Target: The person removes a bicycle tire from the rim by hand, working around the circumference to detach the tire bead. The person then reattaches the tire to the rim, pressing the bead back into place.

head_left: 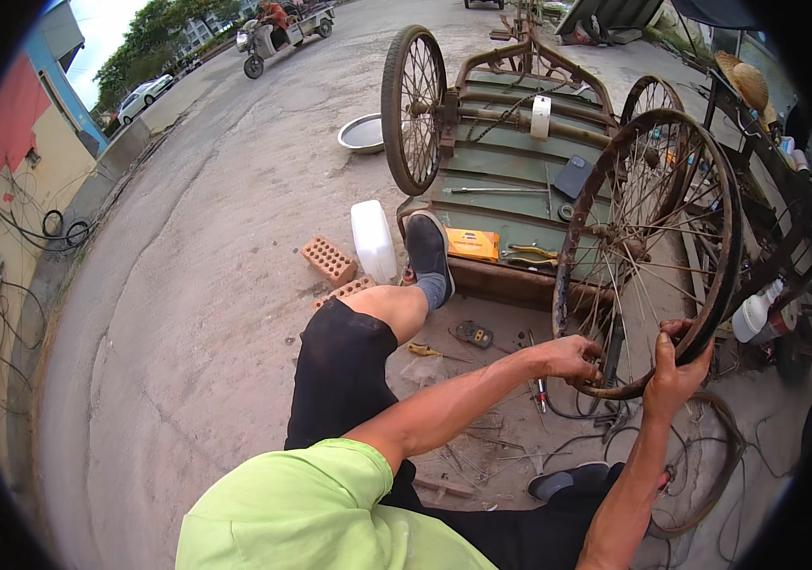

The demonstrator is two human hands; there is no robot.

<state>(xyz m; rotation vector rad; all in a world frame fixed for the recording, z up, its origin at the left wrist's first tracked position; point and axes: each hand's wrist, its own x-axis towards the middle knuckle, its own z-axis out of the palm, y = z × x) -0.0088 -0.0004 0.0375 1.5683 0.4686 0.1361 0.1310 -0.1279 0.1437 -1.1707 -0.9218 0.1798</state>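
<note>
Two bare hands work the lower edge of a rusty spoked wheel [636, 249], which stands tilted in front of the person. The right hand's [677, 375] grip is closed around the rim, thumb on the near side, probably to steady the wheel and leave the other hand freer for finer work. The left hand [572, 359] has a narrow grip, its fingertips bunched at the lower left of the rim; I cannot tell whether they pinch the rim, a spoke or something small.

Left of the wheel lies a green cart bed [510, 180], apparently upturned, which would explain why its tyred wheel [413, 109] sits up in the air. On the bed, beside the wheel, are a dark flat device [573, 177] and, farther left, yellow-handled pliers [531, 250] and an orange box [472, 244], perhaps laid there to keep them within reach and off the dirt. Farther left of the wheel, on the ground, are a white jug [372, 242] and a perforated brick [328, 261]. Below and right of the wheel lies a loose hoop [734, 446] (a tyre, perhaps).
</note>
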